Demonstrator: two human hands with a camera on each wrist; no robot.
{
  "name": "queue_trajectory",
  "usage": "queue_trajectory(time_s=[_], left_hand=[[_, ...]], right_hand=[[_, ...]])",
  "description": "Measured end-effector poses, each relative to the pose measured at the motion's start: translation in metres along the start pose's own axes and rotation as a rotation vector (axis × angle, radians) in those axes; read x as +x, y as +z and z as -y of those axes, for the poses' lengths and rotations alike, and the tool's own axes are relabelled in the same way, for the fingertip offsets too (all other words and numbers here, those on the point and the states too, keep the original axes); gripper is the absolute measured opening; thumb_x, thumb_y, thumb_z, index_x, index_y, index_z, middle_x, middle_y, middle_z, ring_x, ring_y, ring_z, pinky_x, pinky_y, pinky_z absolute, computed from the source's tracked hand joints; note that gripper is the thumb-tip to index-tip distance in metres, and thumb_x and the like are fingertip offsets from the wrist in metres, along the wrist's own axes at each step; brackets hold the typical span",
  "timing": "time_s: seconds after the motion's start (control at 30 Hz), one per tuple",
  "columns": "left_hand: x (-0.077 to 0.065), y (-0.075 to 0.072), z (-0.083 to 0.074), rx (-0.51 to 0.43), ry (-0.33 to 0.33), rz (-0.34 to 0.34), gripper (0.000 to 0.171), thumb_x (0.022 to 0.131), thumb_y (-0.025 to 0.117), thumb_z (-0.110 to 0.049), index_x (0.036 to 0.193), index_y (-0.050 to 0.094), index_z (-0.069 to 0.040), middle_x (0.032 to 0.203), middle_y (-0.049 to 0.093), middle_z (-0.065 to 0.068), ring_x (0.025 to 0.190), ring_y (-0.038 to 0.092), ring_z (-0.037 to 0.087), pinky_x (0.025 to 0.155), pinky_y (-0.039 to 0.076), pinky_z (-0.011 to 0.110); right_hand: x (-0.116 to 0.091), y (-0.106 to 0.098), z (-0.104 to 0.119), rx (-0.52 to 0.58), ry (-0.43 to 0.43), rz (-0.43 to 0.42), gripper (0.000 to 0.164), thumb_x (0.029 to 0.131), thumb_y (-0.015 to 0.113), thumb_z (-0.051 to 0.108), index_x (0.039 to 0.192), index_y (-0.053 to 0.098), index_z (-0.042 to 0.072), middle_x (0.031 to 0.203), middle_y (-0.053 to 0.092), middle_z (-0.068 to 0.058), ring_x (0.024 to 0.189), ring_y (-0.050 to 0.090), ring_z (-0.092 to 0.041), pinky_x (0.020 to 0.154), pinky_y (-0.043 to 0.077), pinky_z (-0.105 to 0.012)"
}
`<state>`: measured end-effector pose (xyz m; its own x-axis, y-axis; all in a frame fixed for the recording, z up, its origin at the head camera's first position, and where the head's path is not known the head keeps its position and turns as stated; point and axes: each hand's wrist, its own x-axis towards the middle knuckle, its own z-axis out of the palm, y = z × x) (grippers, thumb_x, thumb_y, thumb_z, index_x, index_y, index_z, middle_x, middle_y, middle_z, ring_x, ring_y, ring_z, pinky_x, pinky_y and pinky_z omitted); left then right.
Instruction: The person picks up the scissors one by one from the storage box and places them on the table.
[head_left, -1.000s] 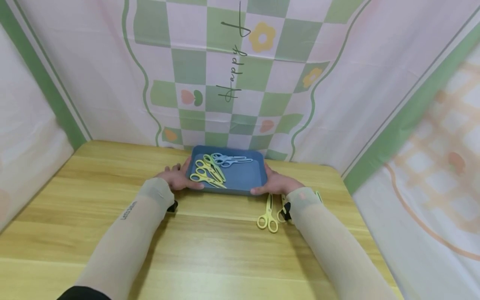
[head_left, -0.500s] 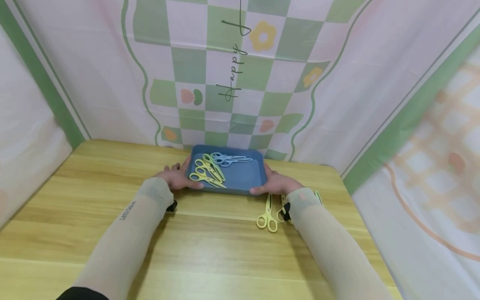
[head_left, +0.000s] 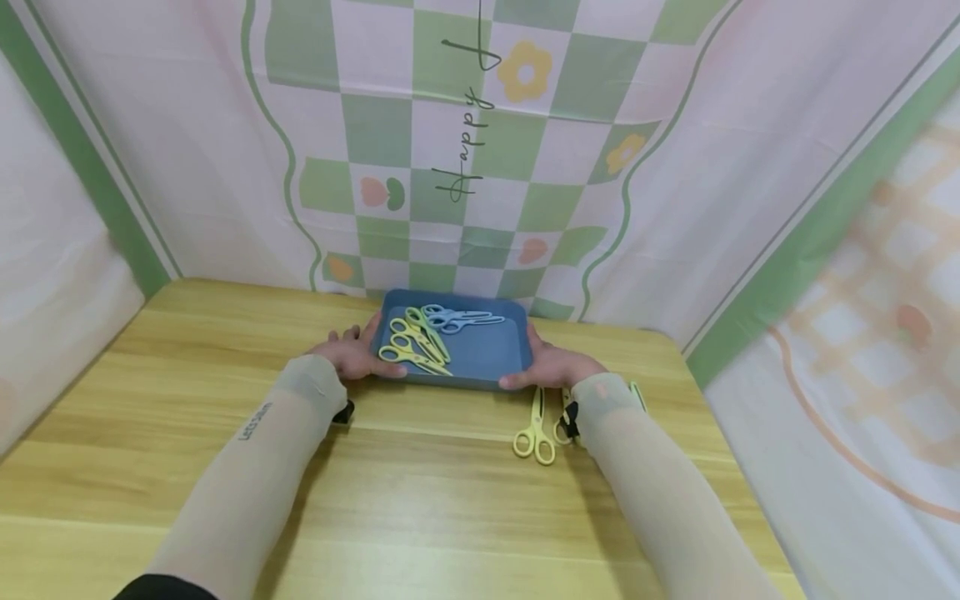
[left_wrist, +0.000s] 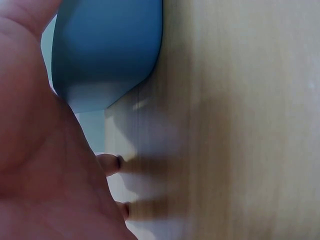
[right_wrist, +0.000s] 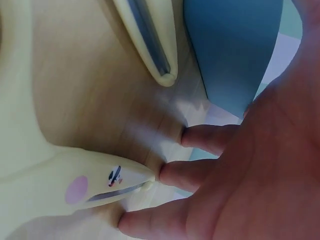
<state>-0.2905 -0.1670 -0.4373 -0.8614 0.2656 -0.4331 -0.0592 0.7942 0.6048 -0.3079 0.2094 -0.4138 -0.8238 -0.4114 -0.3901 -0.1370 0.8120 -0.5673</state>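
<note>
A blue tray (head_left: 487, 350) sits at the table's back edge, holding yellow scissors (head_left: 417, 359), green scissors (head_left: 437, 339) and light blue scissors (head_left: 459, 317). My left hand (head_left: 352, 357) grips its left end, thumb along the front wall. On the opposite end, my right hand (head_left: 557, 367) holds it the same way. In both wrist views, some fingertips stand apart from the tray, at the tabletop. Yellow scissors (head_left: 536, 435) lie on the table in front of the right hand; another yellow pair (right_wrist: 107, 182) lies under that wrist, mostly hidden in the head view.
A green-handled item (head_left: 637, 395) shows partly behind the right sleeve. The wooden table (head_left: 420, 500) stretches toward me. A checkered cloth (head_left: 435, 133) hangs right behind the tray, and more cloth closes off both sides.
</note>
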Motion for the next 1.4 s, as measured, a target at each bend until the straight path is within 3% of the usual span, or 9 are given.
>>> queue_trajectory(time_s=[0.27, 0.7, 0.87, 1.2, 1.4], left_hand=[[0.012, 0.0, 0.006, 0.018, 0.007, 0.003, 0.147, 0.053, 0.066, -0.092, 0.153, -0.026, -0.035, 0.16, -0.018, 0.026, 0.14, -0.021, 0.053, 0.11, -0.007, 0.067], [0.011, 0.001, 0.006, 0.005, -0.01, -0.013, 0.148, 0.053, 0.068, -0.09, 0.155, -0.022, -0.033, 0.16, -0.016, 0.026, 0.139, -0.02, 0.055, 0.107, -0.002, 0.072], [0.012, 0.0, 0.006, 0.02, -0.029, -0.012, 0.149, 0.049, 0.067, -0.092, 0.155, -0.022, -0.036, 0.162, -0.013, 0.024, 0.14, -0.016, 0.055, 0.107, 0.002, 0.073], [0.007, -0.004, -0.004, 0.075, -0.04, 0.001, 0.145, 0.057, 0.068, -0.089, 0.156, -0.021, -0.03, 0.16, -0.01, 0.031, 0.138, -0.015, 0.059, 0.107, -0.002, 0.073], [0.008, -0.007, -0.011, 0.086, -0.081, 0.026, 0.146, 0.058, 0.071, -0.086, 0.156, -0.022, -0.028, 0.161, -0.004, 0.03, 0.144, -0.002, 0.053, 0.111, 0.01, 0.068]], right_hand=[[0.006, -0.005, -0.003, -0.139, 0.168, 0.08, 0.149, 0.063, 0.07, 0.084, 0.15, -0.033, 0.019, 0.162, -0.018, -0.014, 0.149, -0.006, -0.029, 0.118, 0.01, -0.046], [-0.004, -0.004, 0.008, -0.095, 0.16, 0.08, 0.145, 0.07, 0.072, 0.077, 0.151, -0.031, 0.015, 0.162, -0.017, -0.02, 0.149, -0.008, -0.035, 0.117, 0.006, -0.052], [-0.003, -0.004, 0.007, -0.114, 0.183, 0.079, 0.146, 0.068, 0.071, 0.079, 0.152, -0.03, 0.018, 0.162, -0.014, -0.022, 0.149, -0.006, -0.036, 0.117, 0.008, -0.053], [-0.004, -0.005, 0.009, -0.14, 0.212, 0.067, 0.149, 0.061, 0.069, 0.086, 0.153, -0.029, 0.022, 0.162, -0.009, -0.026, 0.148, -0.003, -0.039, 0.116, 0.01, -0.057], [-0.004, -0.004, 0.007, -0.147, 0.218, 0.067, 0.15, 0.059, 0.068, 0.088, 0.153, -0.029, 0.023, 0.162, -0.008, -0.026, 0.149, -0.002, -0.039, 0.115, 0.011, -0.058]])
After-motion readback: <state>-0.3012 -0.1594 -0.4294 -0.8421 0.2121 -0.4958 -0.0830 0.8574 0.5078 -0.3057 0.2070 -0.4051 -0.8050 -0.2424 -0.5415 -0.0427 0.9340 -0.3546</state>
